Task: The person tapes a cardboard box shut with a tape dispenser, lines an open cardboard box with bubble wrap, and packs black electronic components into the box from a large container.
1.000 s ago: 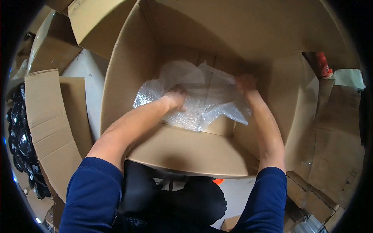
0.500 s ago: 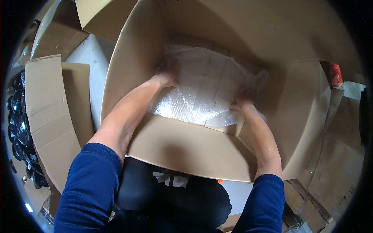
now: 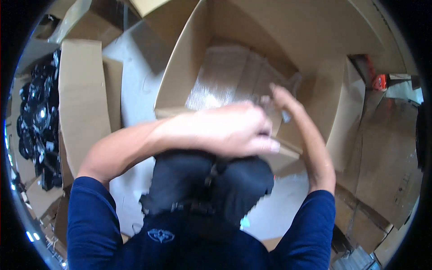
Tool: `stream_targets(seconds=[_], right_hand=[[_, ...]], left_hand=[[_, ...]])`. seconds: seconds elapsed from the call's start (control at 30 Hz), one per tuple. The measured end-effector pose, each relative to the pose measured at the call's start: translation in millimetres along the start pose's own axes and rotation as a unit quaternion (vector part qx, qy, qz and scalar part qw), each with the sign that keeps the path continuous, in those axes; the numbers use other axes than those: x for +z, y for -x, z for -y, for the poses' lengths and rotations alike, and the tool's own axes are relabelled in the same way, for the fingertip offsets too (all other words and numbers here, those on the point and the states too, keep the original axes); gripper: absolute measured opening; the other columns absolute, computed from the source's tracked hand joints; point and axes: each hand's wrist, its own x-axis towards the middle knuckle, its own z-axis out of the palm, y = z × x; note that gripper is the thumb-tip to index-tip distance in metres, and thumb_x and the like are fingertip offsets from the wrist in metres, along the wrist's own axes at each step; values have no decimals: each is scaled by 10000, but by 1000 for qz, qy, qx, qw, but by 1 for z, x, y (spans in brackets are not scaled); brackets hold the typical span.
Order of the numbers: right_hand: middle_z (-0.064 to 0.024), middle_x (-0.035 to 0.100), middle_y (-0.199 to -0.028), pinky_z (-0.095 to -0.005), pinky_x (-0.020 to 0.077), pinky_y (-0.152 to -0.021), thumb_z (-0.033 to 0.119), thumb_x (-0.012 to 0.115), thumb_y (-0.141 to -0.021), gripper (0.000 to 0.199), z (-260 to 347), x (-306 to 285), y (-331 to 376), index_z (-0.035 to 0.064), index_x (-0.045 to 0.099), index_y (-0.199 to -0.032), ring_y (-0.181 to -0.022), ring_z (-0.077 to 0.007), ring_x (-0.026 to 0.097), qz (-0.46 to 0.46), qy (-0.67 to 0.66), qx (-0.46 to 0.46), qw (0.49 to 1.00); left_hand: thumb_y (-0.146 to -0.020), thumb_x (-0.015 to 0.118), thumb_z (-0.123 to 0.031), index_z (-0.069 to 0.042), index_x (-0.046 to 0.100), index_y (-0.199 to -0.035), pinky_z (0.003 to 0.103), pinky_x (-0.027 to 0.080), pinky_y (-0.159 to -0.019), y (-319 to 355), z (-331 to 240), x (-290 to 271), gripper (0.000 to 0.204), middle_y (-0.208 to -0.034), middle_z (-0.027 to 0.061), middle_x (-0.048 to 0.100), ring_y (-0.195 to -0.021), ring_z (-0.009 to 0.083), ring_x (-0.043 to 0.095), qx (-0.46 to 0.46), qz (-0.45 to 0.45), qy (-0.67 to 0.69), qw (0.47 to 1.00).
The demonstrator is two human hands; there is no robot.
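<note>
Head view, both hands, left hand (image 3: 234, 130), right hand (image 3: 281, 96), gripping bubble wrap (image 3: 225, 81) (clear) above open cardboard box (image 3: 342, 112) near edge.

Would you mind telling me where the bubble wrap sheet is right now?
In the head view, the bubble wrap sheet lies flat inside the open cardboard box, just beyond the left hand.

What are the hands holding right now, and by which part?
Both hands, left hand and right hand, meet at the bubble wrap's near edge; exact grip unclear.
</note>
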Motion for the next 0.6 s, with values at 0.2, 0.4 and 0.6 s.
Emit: stream_targets(seconds=[0.2,0.4,0.6], right_hand=[[-286,597,-1362,-411,471,-1084,295,727,-937,604,131,-96,180,-63,544,-1387,-1293,-362,584,-237,-258,-93,932],[-216,704,-1177,-377,531,-971,149,778,-874,396,214,-60,323,-27,677,-1214,-1101,-326,689,-277,-262,-179,907],[-77,747,-1027,-285,535,-850,107,690,-948,250,173,-52,347,-16,716,-1164,-964,-139,672,-355,-416,-20,837]], left_hand=[[-757,762,-588,165,409,-1409,428,447,-1066,146,-26,156,1058,-1365,313,532,-1227,408,571,-8,-106,-236,966],[-723,847,-355,-38,592,-1068,407,450,-817,207,-9,204,533,-948,105,578,-917,292,590,-12,-51,-236,970],[-674,881,-220,-23,608,-1025,402,527,-747,229,-76,95,487,-935,140,616,-831,337,621,99,-385,-210,893]])
